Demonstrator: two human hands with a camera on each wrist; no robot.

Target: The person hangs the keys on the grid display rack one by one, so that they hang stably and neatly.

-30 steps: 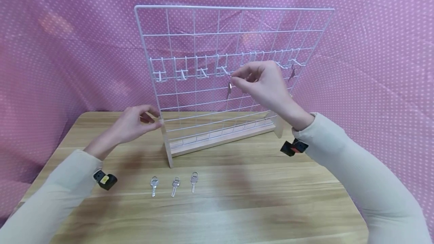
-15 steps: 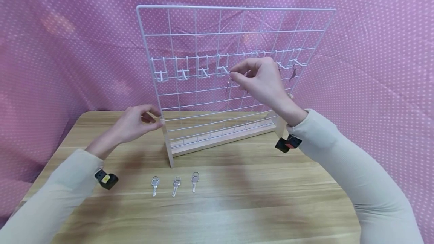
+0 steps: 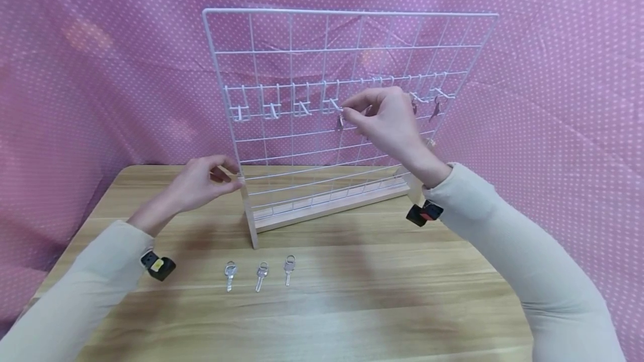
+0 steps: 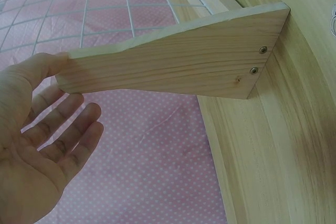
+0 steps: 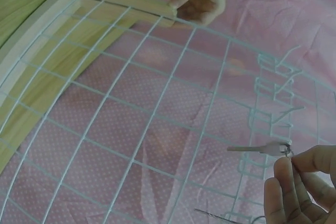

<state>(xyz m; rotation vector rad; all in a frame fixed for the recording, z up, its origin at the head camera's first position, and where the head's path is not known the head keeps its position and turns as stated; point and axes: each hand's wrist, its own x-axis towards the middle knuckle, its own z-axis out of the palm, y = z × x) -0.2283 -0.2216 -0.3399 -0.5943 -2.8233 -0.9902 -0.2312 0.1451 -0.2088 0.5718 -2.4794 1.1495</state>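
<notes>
In the head view, my right hand [image 3: 387, 122] pinches a small key [image 3: 340, 122] by its ring, right at the tip of a white wire hook [image 3: 332, 105]. The right wrist view has the same key [image 5: 265, 149] hanging from my thumb and fingertips, its blade pointing away from them. My left hand [image 3: 203, 183] grips the upper end of the stand's wooden side leg [image 3: 247, 208]. Up close in the left wrist view, thumb and index finger hold that leg [image 4: 173, 59] while the other fingers lie loosely below. Three keys with rings, one being a silver key [image 3: 261, 276], lie on the table.
The white wire grid [image 3: 312, 149] stands upright on a wooden base [image 3: 329, 211]. More hooks line one row, including a hook [image 3: 271, 109] left of my right hand. Another key [image 3: 435, 108] hangs at the far right. Pink dotted cloth [image 3: 100, 71] surrounds the wooden table [image 3: 352, 306].
My right hand has shifted slightly up, bringing the key's ring to the hook's tip, and the key has swung round. The left hand keeps its grip on the wooden leg.
</notes>
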